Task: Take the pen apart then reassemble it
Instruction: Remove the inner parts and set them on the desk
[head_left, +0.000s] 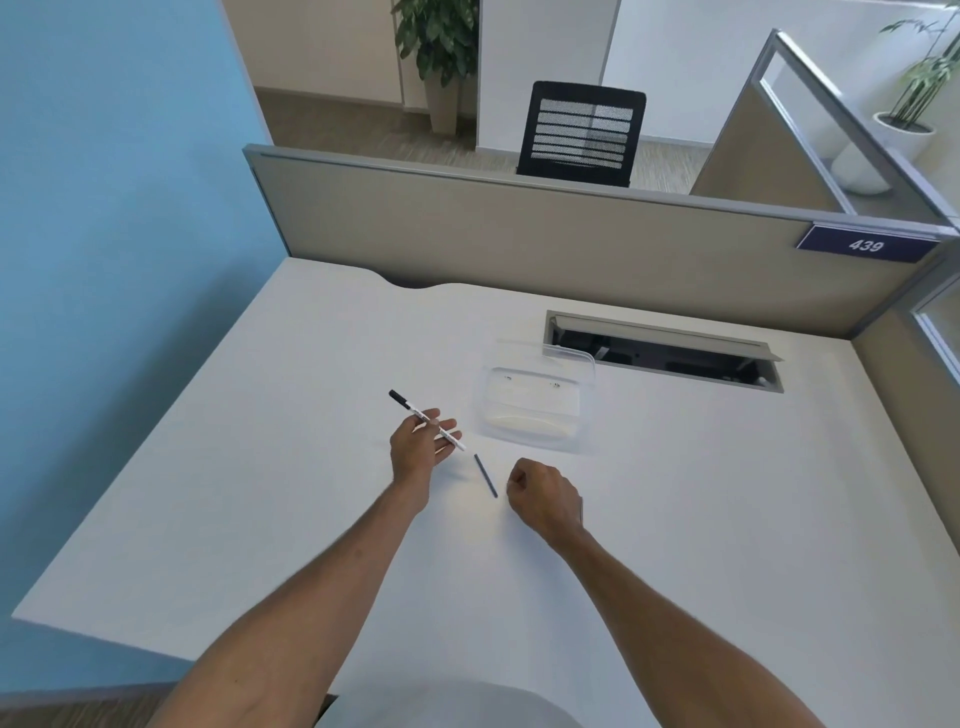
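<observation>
The white desk (260, 467) spreads out in front of me, with a grey-beige partition (519, 228) standing along its far edge. A blue wall (114, 182) runs down my left side. On the partition's right end is a dark sign (866, 244) reading 439. Behind the partition I see the back of a black mesh chair (582, 132) and, further off, a potted plant (441, 47). A long cable slot (662, 349) is cut into the desk near the far right, its lid raised.

Just in front of that slot, touching its near-left corner, lies a clear plastic tray (535, 397), flat on the desk.

Both my bare forearms reach in from the bottom. My left hand (418, 444) is mostly spread, palm turned inward, and it grasps the pen body (427, 420) loosely across the fingers (444, 430). The body is white with a black cap end, which points away to the upper left, while the open end points toward the lower right, just past my fingertips.

My right hand (543, 493) is curled into a loose fist, resting on or just above the desk; I cannot tell whether anything is inside it.

Between my two hands, the thin dark refill (485, 475) lies on the desk, apart from both, and angled with its far end toward the pen body's open tip.
</observation>
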